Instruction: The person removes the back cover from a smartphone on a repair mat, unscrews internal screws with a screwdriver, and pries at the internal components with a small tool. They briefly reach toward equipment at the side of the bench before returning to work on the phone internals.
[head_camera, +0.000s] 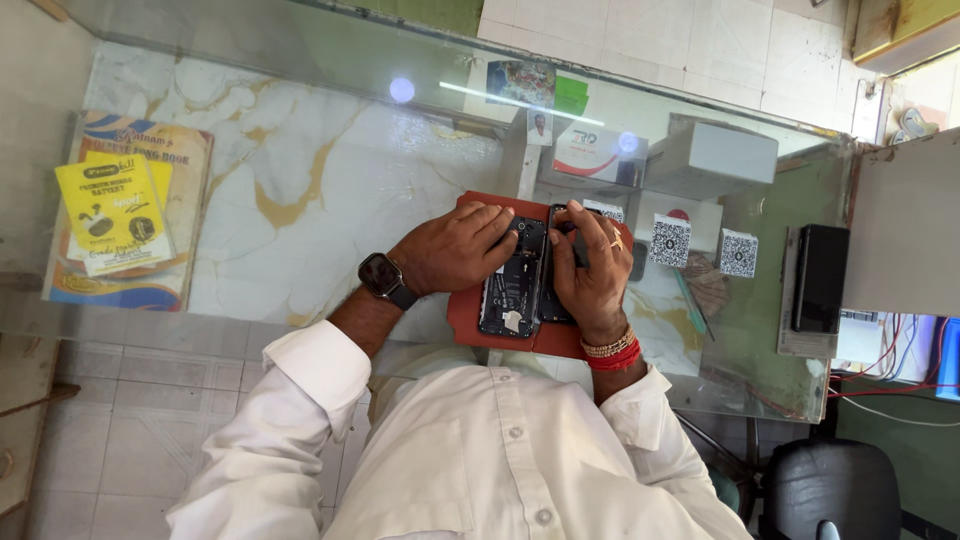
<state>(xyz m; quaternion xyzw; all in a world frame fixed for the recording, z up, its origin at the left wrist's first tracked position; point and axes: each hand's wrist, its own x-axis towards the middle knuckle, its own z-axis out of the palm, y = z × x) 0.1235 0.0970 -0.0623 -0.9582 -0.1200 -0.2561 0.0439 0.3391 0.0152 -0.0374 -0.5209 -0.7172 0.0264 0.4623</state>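
Person is leaning over a glass counter (300, 160), an opened black phone (512, 280) lying on a red mat (465, 310) between both hands; left hand (455, 250) is resting fingers spread flat on its top edge, right hand (590, 265) is pressing bunched fingers onto the lifted dark panel (553, 300) beside it. Phone insides are looking matte black with a small white patch. Yellow booklet (115, 215) is sitting far left under the glass, white boxes (670, 240) with square black-and-white code labels just right of the hands
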